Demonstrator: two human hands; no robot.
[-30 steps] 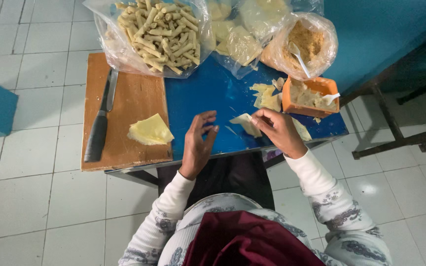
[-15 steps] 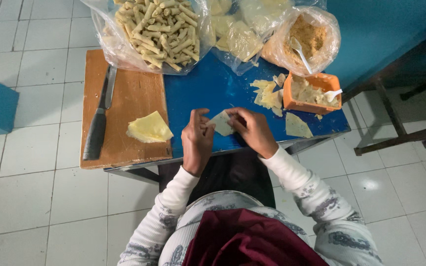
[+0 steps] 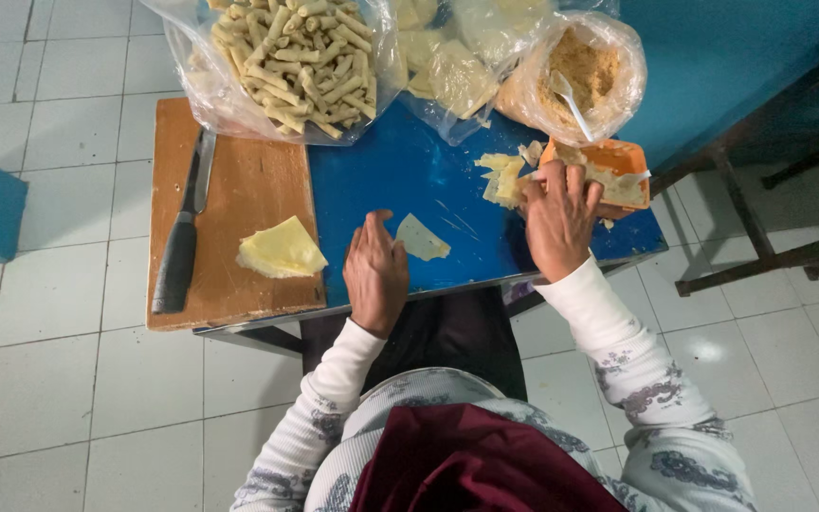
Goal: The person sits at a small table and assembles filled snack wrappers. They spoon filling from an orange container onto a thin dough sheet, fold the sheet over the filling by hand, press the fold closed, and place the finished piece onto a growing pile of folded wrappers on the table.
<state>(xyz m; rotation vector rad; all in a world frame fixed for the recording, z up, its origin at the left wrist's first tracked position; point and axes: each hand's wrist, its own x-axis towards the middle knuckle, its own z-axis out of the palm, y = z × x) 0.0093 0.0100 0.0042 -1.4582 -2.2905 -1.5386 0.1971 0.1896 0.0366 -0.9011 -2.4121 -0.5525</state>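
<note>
Here, going from the left, a knife lies lengthwise on a wooden board, its handle toward the person, and a folded pile of pale yellow sheets rests on the board's near right corner, within easy reach. Above them a clear bag full of finished rolls sits at the far edge, out of the working space. The board butts against a blue table, whose open middle serves as the work surface.

The left hand rests palm down on the table's near edge, fingers loosely spread and gripping nothing; its fingertips touch or nearly touch one single wrapper, which lies flat on the blue top just beside it, seemingly steadied there.

Further right, loose scraps of the same sheet lie heaped beside an orange tub. The right hand reaches to that tub, fingers curled at its near rim and over the scraps; whether they pinch anything cannot be told. Behind the tub a bag of crumbly filling stands open with a white spoon stuck in it, close by for scooping. More bagged wrappers lie between the two bags.
</note>
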